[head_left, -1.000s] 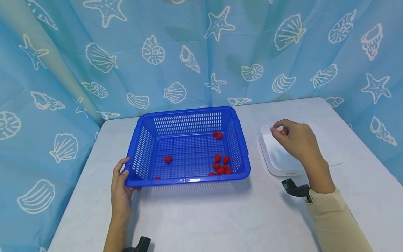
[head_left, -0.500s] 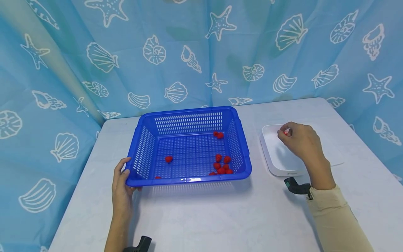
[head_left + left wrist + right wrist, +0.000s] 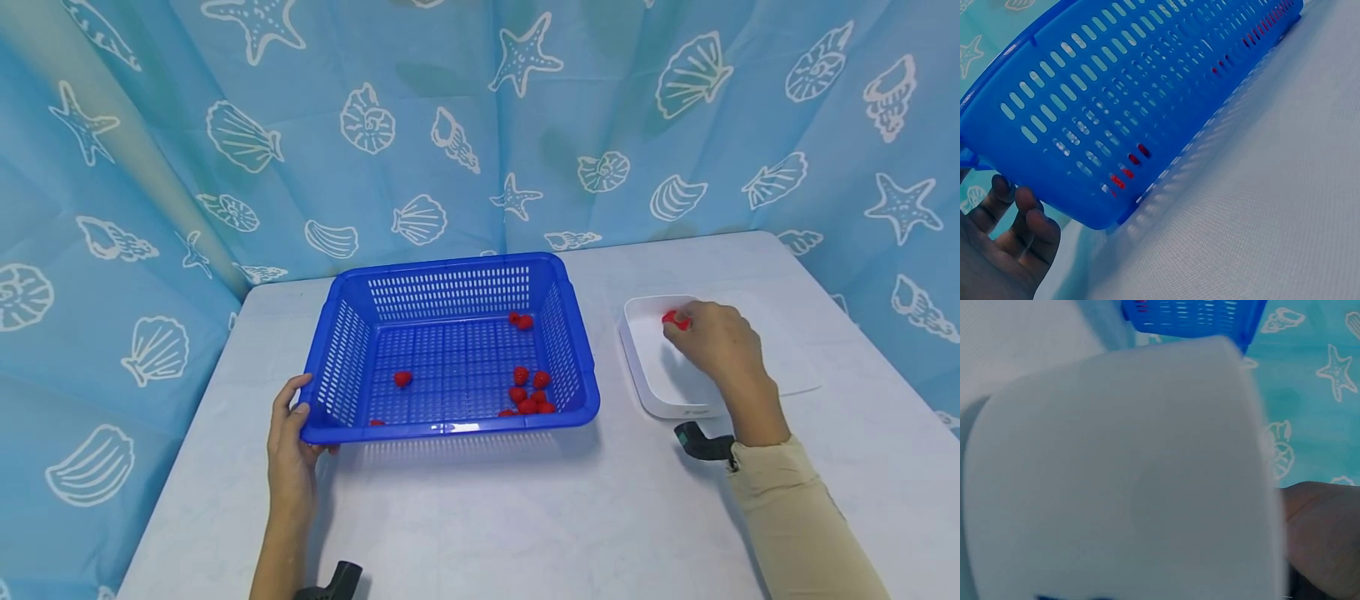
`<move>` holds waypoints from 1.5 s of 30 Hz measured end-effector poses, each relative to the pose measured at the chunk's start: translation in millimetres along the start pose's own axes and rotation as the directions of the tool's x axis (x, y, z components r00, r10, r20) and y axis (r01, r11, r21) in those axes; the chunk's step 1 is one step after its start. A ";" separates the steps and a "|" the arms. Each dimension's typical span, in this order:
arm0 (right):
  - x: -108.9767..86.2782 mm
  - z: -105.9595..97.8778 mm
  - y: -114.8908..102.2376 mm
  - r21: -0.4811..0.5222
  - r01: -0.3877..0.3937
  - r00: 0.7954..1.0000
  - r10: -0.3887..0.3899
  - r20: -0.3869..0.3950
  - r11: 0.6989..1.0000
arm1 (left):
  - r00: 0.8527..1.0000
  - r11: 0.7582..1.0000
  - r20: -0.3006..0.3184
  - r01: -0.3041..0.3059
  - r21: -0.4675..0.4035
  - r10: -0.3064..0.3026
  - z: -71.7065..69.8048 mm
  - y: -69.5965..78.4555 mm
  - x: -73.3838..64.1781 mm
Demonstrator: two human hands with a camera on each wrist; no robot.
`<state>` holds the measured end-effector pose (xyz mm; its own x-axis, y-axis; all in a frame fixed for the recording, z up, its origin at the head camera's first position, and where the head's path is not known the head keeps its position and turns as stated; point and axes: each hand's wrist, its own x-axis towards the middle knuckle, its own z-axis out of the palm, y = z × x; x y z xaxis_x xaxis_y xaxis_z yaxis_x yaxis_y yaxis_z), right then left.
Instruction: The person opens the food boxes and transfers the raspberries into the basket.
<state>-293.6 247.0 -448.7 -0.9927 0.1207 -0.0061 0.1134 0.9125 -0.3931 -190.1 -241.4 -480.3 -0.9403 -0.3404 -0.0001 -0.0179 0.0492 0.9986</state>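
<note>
A blue plastic basket with slotted walls stands on the table, several red raspberries on its floor, mostly at the right. At its near left corner my left hand grips the rim; the left wrist view shows curled fingertips against the outer wall. My right hand is over a shallow white tray with rounded corners, pinching a red raspberry between thumb and fingers. Whether that raspberry touches the tray floor is hard to tell. In the right wrist view the tray's pale side hides the fingertips.
A white cloth covers the table. Blue curtains with shell and starfish prints hang behind it and at both sides. A thin white sheet lies right of the tray. The basket's right wall stands a short way from the tray.
My right hand has shifted slightly right and lower over the tray, and more of the red raspberry shows at its fingertips. The left hand and the basket have stayed in place.
</note>
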 end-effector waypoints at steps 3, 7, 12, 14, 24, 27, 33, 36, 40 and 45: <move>0.7 3.6 1.2 -0.007 -0.017 1.000 0.017 0.002 1.000 | 1.000 1.000 -0.002 -0.001 0.000 0.001 0.2 0.3 -0.4; 2.6 7.3 2.8 -0.008 -0.034 0.999 0.034 0.011 0.999 | 1.000 1.000 -0.003 -0.007 0.001 0.007 0.4 0.4 -0.5; 4.9 10.2 5.1 -0.014 -0.032 0.999 0.032 0.009 0.999 | 1.000 1.000 -0.004 -0.004 0.002 0.004 0.7 0.7 -0.5; 4.7 10.9 5.2 -0.028 -0.032 0.999 0.032 0.017 0.999 | 1.000 1.000 -0.003 -0.005 0.003 0.005 0.6 0.6 -0.5; 3.0 13.7 1.7 -0.042 -0.042 0.997 0.044 0.059 0.998 | 1.000 1.000 -0.004 0.003 0.012 -0.003 1.1 1.6 -1.1; 3.4 15.5 2.2 -0.050 -0.050 0.996 0.053 0.072 0.998 | 1.000 1.000 -0.008 0.009 0.016 -0.009 1.4 2.0 -1.4; 3.8 16.5 3.3 -0.041 -0.030 0.996 0.033 0.082 0.999 | 1.000 1.000 -0.010 0.010 0.018 -0.010 1.5 2.7 -1.1; 4.0 16.0 2.6 -0.023 -0.020 0.999 0.021 0.047 1.000 | 1.000 1.000 -0.010 0.011 0.023 -0.011 1.5 2.9 -1.3; 4.5 16.3 1.7 -0.019 -0.026 0.999 0.027 0.030 0.999 | 1.000 1.000 -0.015 0.011 0.028 -0.010 1.6 3.0 -1.4; 4.4 18.0 3.3 -0.026 -0.033 0.998 0.034 0.052 0.999 | 1.000 0.999 -0.018 0.012 0.031 -0.011 1.8 2.6 -1.3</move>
<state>-298.4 243.5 -466.5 -0.9890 0.1316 -0.0672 0.1471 0.9177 -0.3691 -189.6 -239.2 -477.9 -0.9337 -0.3580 -0.0102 -0.0395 0.0745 0.9964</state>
